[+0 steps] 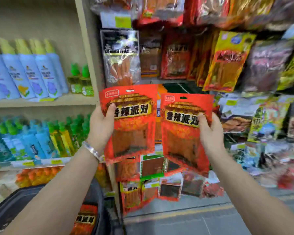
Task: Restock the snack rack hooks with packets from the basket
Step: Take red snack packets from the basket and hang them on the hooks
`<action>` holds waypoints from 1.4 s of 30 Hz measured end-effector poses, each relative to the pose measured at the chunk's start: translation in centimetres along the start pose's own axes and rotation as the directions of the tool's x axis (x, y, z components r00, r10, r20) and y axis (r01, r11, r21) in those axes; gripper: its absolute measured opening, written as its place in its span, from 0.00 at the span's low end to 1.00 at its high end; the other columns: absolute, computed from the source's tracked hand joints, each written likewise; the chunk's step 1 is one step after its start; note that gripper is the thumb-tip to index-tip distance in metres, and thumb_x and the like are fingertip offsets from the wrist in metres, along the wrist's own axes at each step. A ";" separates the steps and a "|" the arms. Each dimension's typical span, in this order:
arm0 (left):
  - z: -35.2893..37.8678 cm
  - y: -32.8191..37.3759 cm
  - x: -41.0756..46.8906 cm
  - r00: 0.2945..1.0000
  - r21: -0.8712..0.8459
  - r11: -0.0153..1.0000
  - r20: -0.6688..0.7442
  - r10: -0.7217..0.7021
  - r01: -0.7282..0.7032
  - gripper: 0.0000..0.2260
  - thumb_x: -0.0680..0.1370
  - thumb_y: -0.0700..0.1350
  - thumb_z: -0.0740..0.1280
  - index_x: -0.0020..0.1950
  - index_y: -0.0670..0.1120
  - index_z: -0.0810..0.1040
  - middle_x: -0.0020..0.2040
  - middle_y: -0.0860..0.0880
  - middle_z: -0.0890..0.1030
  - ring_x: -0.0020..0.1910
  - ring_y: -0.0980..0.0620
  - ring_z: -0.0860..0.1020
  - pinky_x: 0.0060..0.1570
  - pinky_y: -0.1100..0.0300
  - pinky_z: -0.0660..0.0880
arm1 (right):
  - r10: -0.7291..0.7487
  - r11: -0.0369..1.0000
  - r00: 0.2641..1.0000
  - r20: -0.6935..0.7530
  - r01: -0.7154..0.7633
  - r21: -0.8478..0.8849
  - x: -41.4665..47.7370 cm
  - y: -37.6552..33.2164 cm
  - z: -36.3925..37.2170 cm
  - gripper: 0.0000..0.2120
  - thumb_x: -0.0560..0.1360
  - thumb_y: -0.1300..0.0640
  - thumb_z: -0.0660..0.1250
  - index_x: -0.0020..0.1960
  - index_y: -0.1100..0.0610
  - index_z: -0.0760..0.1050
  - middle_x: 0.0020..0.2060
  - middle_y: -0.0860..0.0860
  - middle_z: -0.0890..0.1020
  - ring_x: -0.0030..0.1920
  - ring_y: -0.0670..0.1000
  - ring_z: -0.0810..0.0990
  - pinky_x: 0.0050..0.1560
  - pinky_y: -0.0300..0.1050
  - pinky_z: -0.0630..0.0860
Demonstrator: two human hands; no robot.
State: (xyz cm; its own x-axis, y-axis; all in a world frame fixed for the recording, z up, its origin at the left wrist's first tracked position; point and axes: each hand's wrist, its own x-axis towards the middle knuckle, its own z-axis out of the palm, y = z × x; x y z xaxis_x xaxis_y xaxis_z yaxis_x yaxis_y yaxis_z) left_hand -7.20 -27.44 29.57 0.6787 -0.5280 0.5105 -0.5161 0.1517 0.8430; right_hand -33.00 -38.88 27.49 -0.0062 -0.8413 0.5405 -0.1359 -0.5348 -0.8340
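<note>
I hold two red snack packets upright in front of the snack rack (176,55). My left hand (101,126) grips the left packet (131,133) by its left edge, thumb on the front. My right hand (210,131) grips the right packet (182,138) by its right edge, thumb on the label. Each packet has a hang hole at the top. Behind them, the rack carries hanging packets in red, yellow and dark wrappers. A dark basket (24,200) sits at the lower left, with one more red packet (85,219) in it.
A beige shelf unit (85,53) stands to the left with blue spray bottles (27,73) above and green and blue bottles (41,139) below. More hanging packets (265,126) crowd the right side. Grey floor (193,217) lies below the rack.
</note>
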 end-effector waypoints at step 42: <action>23.6 9.2 18.3 0.968 -0.385 0.919 0.186 0.171 -0.088 0.10 0.77 0.44 0.66 0.44 0.59 0.81 0.45 0.55 0.84 0.45 0.56 0.82 0.44 0.60 0.77 | 0.200 0.898 0.977 0.073 -0.212 0.385 36.7 1.1 1.4 0.08 0.76 0.56 0.64 0.38 0.53 0.71 0.29 0.47 0.74 0.27 0.46 0.73 0.28 0.36 0.69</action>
State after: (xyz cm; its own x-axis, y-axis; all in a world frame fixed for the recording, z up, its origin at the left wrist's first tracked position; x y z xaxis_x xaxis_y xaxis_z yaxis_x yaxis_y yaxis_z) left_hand -11.89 -55.47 42.72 0.4711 -0.6405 0.6065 -0.3328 0.5077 0.7947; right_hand -32.03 -70.43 46.20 0.0387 -0.9345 0.3538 0.2608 -0.3323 -0.9064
